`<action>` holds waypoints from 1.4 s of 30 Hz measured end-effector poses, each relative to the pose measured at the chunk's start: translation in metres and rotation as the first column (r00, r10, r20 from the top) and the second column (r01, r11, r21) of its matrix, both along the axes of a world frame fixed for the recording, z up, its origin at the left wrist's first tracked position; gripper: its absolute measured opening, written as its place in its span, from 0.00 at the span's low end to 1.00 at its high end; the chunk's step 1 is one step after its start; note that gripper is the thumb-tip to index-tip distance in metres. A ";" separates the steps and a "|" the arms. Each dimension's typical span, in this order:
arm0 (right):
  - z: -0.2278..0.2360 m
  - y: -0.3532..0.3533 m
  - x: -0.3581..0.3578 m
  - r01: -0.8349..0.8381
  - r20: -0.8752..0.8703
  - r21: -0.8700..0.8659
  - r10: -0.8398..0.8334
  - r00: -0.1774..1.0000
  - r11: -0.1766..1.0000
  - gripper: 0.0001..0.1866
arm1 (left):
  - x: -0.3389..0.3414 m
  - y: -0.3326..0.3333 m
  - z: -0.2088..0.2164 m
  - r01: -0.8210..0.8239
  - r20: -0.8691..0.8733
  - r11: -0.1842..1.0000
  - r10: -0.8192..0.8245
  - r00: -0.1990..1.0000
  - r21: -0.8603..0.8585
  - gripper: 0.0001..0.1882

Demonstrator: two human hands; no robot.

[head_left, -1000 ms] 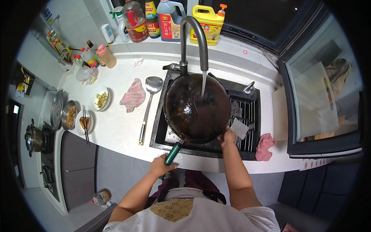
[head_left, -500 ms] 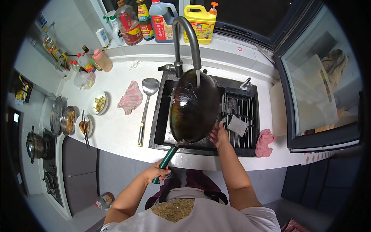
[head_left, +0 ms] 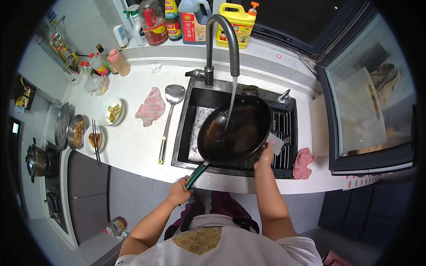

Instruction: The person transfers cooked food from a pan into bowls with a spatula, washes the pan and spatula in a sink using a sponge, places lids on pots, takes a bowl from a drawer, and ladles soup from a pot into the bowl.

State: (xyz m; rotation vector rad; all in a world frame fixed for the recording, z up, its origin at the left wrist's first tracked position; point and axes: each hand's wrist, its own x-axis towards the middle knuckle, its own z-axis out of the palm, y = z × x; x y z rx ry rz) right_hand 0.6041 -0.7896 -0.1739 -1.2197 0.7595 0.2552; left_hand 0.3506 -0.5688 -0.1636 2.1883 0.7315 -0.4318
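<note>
My left hand (head_left: 179,190) is closed around the green handle of a dark wok (head_left: 242,128), which is tilted over the sink (head_left: 182,155). Water runs from the tall curved faucet (head_left: 234,53) into the wok and pools inside it. Close by the wok's right rim is my right hand (head_left: 265,156), its fingertips at the left edge of a pale square pad (head_left: 276,144). That pad lies on the black rack (head_left: 286,164) in the sink's right part. The wok's rim partly hides these fingers, so their grip is unclear.
Left of the sink lie a spatula (head_left: 167,124) and a pink-white cloth (head_left: 151,106). Farther left are food bowls (head_left: 103,144) and chopsticks (head_left: 95,142). A pink rag (head_left: 304,164) sits at the sink's right edge. Bottles (head_left: 194,22) line the sill; an open window (head_left: 333,115) juts in at right.
The wok has moved right and its inside has turned upward, with water now pooling in it. My right hand has shifted right to the pale pad. My left hand keeps its hold on the handle.
</note>
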 end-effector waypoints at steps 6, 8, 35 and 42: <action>0.001 -0.009 0.001 0.100 0.435 -0.437 0.113 0.893 0.894 0.22 | 0.010 0.001 0.016 0.076 -0.145 0.996 -0.080 0.986 -0.038 0.17; 0.007 -0.005 0.003 0.208 0.498 -0.800 0.430 0.753 0.563 0.18 | 0.010 0.002 0.011 -0.112 -0.197 0.896 0.028 0.980 -0.429 0.14; -0.097 0.067 0.116 -0.039 -0.640 -0.767 0.768 -0.009 -0.640 0.39 | -0.004 -0.048 -0.053 -0.178 -0.236 0.970 0.136 0.962 -0.165 0.18; -0.068 0.080 -0.014 -0.380 -0.635 -0.476 0.609 -0.476 -0.793 0.27 | -0.004 -0.047 -0.058 -0.152 -0.192 0.975 0.120 0.974 -0.161 0.18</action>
